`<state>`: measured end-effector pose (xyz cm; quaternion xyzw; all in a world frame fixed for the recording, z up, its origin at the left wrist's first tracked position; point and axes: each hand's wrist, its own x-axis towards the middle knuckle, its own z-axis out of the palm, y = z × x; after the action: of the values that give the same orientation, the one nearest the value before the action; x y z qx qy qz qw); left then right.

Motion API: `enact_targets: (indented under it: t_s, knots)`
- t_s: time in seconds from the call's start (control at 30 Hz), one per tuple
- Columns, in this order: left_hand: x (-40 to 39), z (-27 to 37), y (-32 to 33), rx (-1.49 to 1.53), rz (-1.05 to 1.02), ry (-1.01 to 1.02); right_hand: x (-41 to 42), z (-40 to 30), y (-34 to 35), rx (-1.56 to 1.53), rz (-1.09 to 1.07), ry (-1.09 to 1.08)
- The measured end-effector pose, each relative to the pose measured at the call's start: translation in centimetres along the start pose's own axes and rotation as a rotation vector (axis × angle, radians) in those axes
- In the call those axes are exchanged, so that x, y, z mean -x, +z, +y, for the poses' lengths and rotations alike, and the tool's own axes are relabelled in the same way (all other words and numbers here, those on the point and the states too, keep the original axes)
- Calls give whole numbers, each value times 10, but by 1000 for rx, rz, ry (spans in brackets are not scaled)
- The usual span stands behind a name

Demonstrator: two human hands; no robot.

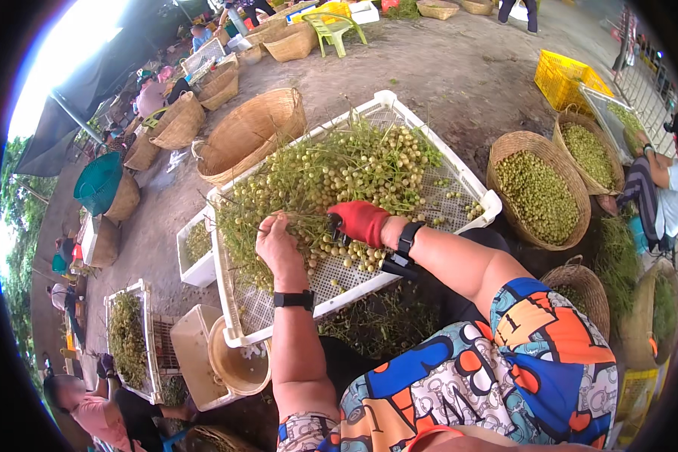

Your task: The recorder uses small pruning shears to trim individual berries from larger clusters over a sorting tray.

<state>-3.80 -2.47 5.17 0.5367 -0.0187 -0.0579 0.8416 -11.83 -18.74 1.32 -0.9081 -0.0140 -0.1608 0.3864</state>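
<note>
A white perforated plastic tray (452, 169) lies before me, heaped with thin green stems bearing small round yellow-green fruits (367, 164). My bare left hand (281, 240) pinches the end of a stem over the tray's left part. My right hand (359, 222), in a red glove, is closed just to the right of it, over the fruit; a small black-handled tool seems to be in its grip, its tip hidden. Stems run between the two hands. Loose fruits lie on the bare mesh below and to the right of my hands.
Wicker baskets of fruit (537, 198) stand at the right, near a seated co-worker (669, 186). An empty wicker basket (254, 133) is beyond the tray. A white foam box (195, 248) and a round tub (240, 359) sit at the left. Another person (99, 412) works at the lower left.
</note>
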Motion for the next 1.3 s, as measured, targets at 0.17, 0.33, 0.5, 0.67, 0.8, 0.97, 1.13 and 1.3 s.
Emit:
enact_targets:
  t_s: [0.17,0.33,0.5,0.67,0.8,0.97,1.13,1.3]
  knots:
    - [-10,-6,-12,26,65,-91,-3,-5,-11,248,-51,147]
    - [-7,-6,-5,45,115,-110,-4,6,-23,305,-60,124]
    - [-31,24,-44,149,147,-8,-1,9,-36,142,-111,333]
    - [-28,28,-42,157,136,-31,5,-18,-72,-3,76,266]
    - [-22,21,-35,125,40,-61,-2,-36,-63,183,368,-89]
    - [1,10,-15,46,-99,-173,-6,-74,-44,-259,37,-166]
    - [15,-3,4,-26,-223,-225,0,-58,-19,-680,-110,-36]
    - [-9,-12,-28,213,-29,-225,-4,-54,-9,-296,-136,166]
